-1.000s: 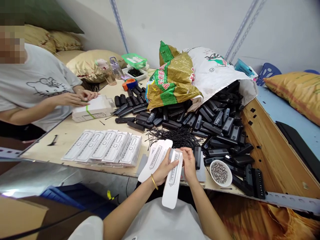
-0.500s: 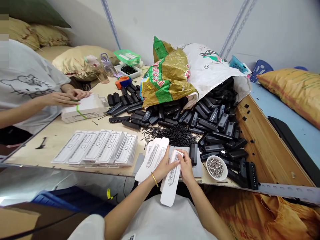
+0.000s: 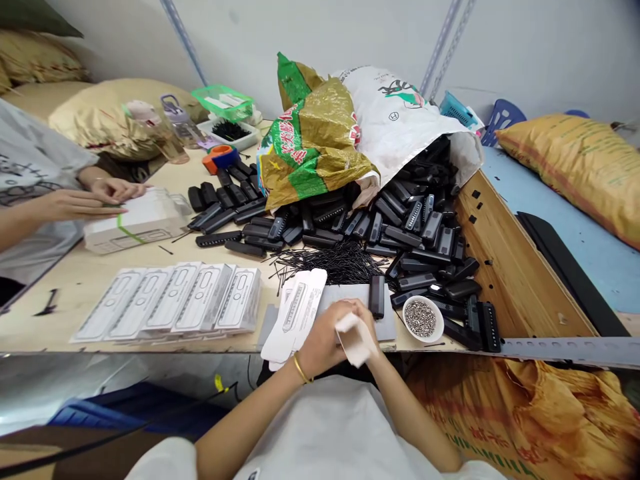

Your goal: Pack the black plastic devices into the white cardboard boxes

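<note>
My left hand point(image 3: 323, 339), with a yellow bracelet at the wrist, is closed around a small white cardboard box point(image 3: 356, 343). My right hand point(image 3: 369, 325) grips the same box from the other side; some of its fingers are hidden. The box's open end faces me, and its inside shows. Just left of my hands lie flattened white printed boxes point(image 3: 293, 317), overlapping on a grey pad point(image 3: 330, 295). Beyond my right hand a long black plastic case point(image 3: 377, 297) rests on that pad. A white bowl point(image 3: 442, 328) of small metal pieces stands to the right.
Thin black sticks point(image 3: 335, 263) and many black cases point(image 3: 415, 257) cover the middle and right, spilling from a white sack point(image 3: 395, 127). Filled printed boxes point(image 3: 200, 300) stand in a row at left. A co-worker's hands point(image 3: 95, 200) touch a box bundle point(image 3: 133, 233) with a green band.
The flat printed box between my hands has been opened into a hollow shape and turned, its open end now towards me. The camera view has shifted slightly.
</note>
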Demonstrator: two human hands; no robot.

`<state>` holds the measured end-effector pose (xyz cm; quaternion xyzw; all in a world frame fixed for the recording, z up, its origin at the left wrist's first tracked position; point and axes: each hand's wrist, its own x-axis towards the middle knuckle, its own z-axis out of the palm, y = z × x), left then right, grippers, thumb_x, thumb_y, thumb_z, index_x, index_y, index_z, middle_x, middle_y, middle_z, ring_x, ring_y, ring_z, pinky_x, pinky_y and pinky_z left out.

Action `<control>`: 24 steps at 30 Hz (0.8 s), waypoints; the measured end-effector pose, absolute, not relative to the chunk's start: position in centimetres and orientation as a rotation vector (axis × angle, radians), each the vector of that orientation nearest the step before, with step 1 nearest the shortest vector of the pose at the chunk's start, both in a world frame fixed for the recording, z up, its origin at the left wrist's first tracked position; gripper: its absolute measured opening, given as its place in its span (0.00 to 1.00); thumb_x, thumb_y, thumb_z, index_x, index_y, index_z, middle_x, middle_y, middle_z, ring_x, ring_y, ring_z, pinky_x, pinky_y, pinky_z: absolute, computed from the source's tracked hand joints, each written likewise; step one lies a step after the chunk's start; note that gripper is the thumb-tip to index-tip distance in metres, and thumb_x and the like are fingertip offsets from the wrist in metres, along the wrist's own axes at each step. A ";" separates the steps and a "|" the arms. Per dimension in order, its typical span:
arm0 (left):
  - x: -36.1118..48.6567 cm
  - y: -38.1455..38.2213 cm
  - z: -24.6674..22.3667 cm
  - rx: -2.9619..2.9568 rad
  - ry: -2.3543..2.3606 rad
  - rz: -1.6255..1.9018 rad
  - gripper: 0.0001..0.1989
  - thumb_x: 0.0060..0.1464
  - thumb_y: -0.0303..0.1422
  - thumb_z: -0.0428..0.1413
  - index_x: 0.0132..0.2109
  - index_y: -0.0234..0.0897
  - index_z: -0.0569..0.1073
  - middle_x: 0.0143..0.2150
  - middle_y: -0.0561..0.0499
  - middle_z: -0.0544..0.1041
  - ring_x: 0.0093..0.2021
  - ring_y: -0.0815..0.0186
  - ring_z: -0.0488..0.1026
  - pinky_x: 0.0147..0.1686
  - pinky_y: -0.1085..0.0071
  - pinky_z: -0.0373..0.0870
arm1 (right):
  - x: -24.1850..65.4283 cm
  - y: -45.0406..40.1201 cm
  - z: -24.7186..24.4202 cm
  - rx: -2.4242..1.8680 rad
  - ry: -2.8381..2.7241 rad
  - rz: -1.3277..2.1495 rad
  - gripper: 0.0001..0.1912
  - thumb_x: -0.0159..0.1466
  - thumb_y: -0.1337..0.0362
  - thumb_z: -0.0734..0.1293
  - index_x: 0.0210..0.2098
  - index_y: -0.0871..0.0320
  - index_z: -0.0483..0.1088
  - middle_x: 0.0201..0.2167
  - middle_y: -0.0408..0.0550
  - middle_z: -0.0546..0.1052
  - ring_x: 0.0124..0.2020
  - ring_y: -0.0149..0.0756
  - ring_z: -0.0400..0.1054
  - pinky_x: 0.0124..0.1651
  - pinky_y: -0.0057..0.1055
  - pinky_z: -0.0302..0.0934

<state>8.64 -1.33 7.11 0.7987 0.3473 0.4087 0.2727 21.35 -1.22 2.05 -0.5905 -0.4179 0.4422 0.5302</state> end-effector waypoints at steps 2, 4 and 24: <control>8.6 -0.7 7.8 1.862 1.248 1.018 0.25 0.48 0.36 0.59 0.52 0.36 0.62 0.45 0.44 0.73 0.45 0.57 0.73 0.44 0.60 0.71 | 22.9 -1.9 1.7 -1.562 -1.168 0.786 0.15 0.56 0.57 0.66 0.40 0.56 0.71 0.48 0.54 0.71 0.55 0.47 0.60 0.58 0.48 0.53; 8.9 -0.2 7.9 1.689 1.391 0.892 0.25 0.49 0.36 0.57 0.53 0.35 0.61 0.46 0.45 0.73 0.45 0.57 0.73 0.44 0.60 0.70 | 24.5 -2.0 0.8 -1.718 -1.347 0.472 0.19 0.57 0.58 0.64 0.47 0.56 0.68 0.56 0.58 0.65 0.60 0.50 0.54 0.60 0.55 0.47; 10.9 -0.3 6.0 1.725 1.293 0.849 0.28 0.47 0.32 0.57 0.57 0.37 0.63 0.52 0.43 0.70 0.53 0.55 0.68 0.54 0.58 0.63 | 29.2 5.5 5.5 -1.760 -1.691 0.768 0.17 0.66 0.58 0.55 0.39 0.56 0.74 0.34 0.48 0.74 0.28 0.33 0.68 0.31 0.31 0.64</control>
